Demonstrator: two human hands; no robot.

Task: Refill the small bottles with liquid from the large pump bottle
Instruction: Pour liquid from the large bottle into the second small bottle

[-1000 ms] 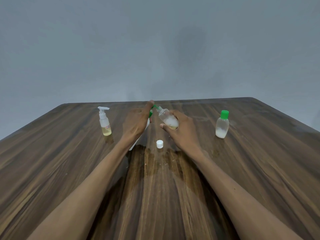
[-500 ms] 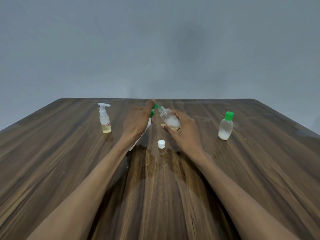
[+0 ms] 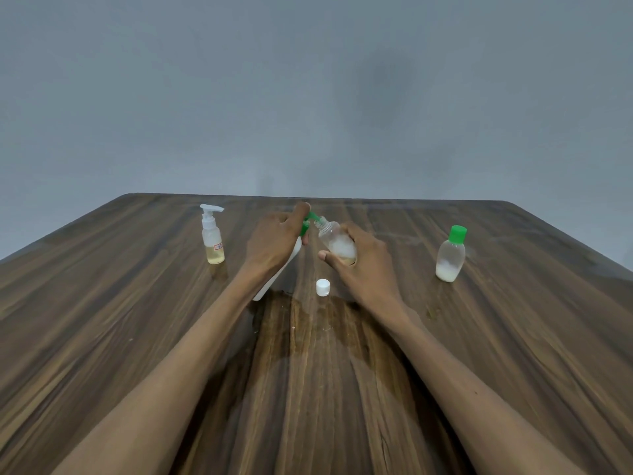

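Note:
My left hand [image 3: 274, 243] rests on top of the large white pump bottle [image 3: 274, 281], pressing its green pump head; most of the bottle is hidden behind my wrist. The green spout meets the open neck of a small clear bottle [image 3: 334, 241], which my right hand [image 3: 363, 265] holds tilted towards it. White liquid fills the lower part of that small bottle. Its white cap [image 3: 323, 287] lies on the table just in front of my hands.
A small clear pump bottle [image 3: 213, 236] with yellowish liquid stands to the left. A small green-capped bottle [image 3: 450, 255], partly filled with white liquid, stands to the right. All rest on a dark wooden table [image 3: 137, 337] before a plain grey wall.
Both hands keep their hold and the spout stays at the small bottle's neck. The view has shifted slightly, so objects sit a little further right in the frame.

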